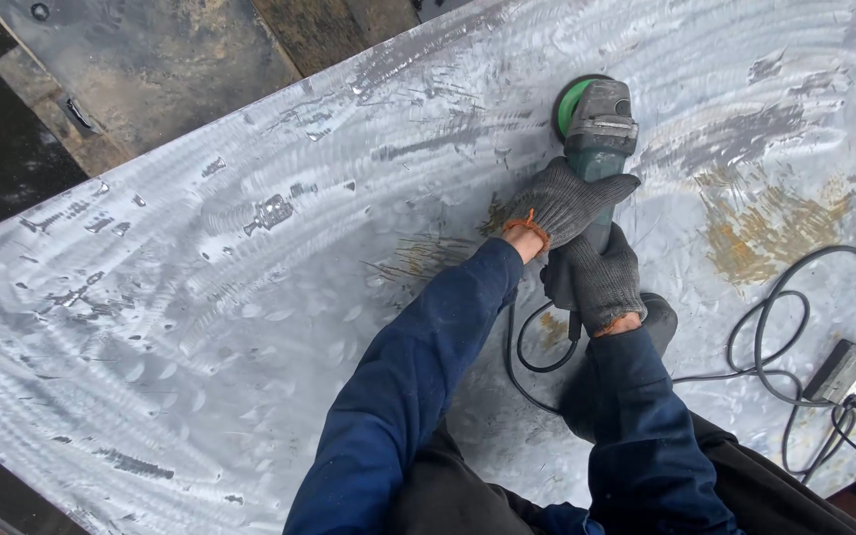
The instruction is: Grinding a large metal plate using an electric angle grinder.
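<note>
A green and grey angle grinder [598,129] rests its disc on a large ground steel sheet [250,297]. My left hand [565,201], in a grey knit glove, wraps the grinder's body just behind the head. My right hand [601,279], gloved the same way, grips the rear handle closer to me. Both sleeves are dark blue. The disc is mostly hidden under the grinder's head and green guard.
A black power cord [795,307] loops across the sheet to a grey socket box [842,374] at the right. Rust patches [760,233] mark the sheet right of the grinder. Dark floor and a worn metal plate [141,59] lie beyond the sheet's upper left edge.
</note>
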